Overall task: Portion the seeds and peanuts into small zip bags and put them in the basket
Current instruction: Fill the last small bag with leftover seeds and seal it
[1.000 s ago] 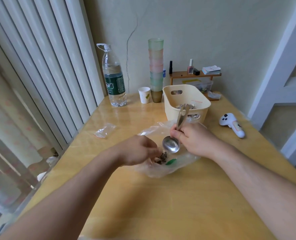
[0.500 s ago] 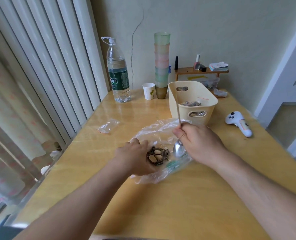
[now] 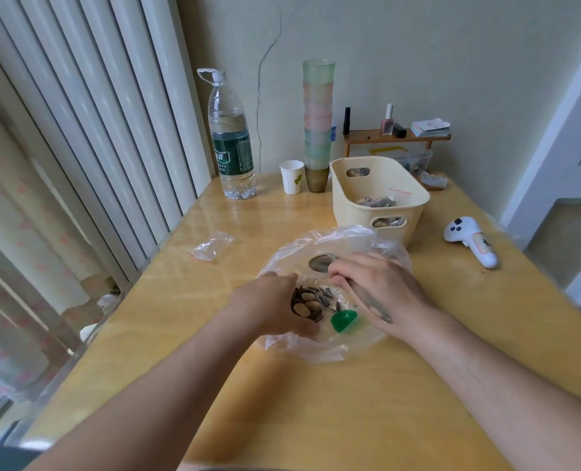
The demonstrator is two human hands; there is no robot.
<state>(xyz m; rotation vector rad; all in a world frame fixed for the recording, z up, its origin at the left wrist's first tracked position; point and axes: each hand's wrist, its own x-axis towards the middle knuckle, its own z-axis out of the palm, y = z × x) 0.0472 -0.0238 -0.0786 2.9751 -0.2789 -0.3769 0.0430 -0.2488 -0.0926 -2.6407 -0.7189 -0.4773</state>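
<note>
A large clear plastic bag (image 3: 329, 345) lies spread on the wooden table, with loose seeds and a green plastic piece (image 3: 342, 320) inside. My left hand (image 3: 272, 311) grips a small zip bag (image 3: 304, 302) holding seeds and peanuts, over the large bag. My right hand (image 3: 379, 290) is just right of it, fingers curled over the handle of a metal spoon (image 3: 319, 263). The spoon's bowl lies flat toward the far left and its handle is hidden. The cream basket (image 3: 418, 198) stands behind and holds several filled bags.
An empty small zip bag (image 3: 210, 247) lies to the left. At the back stand a water bottle (image 3: 232, 147), a paper cup (image 3: 292, 176), stacked cups (image 3: 318, 130) and a small wooden shelf (image 3: 397, 137). A white controller (image 3: 469, 239) lies at the right.
The spoon went from upright with its bowl down in the large bag to lying flat. My right hand lowered with it. My left hand kept the small filled bag in place.
</note>
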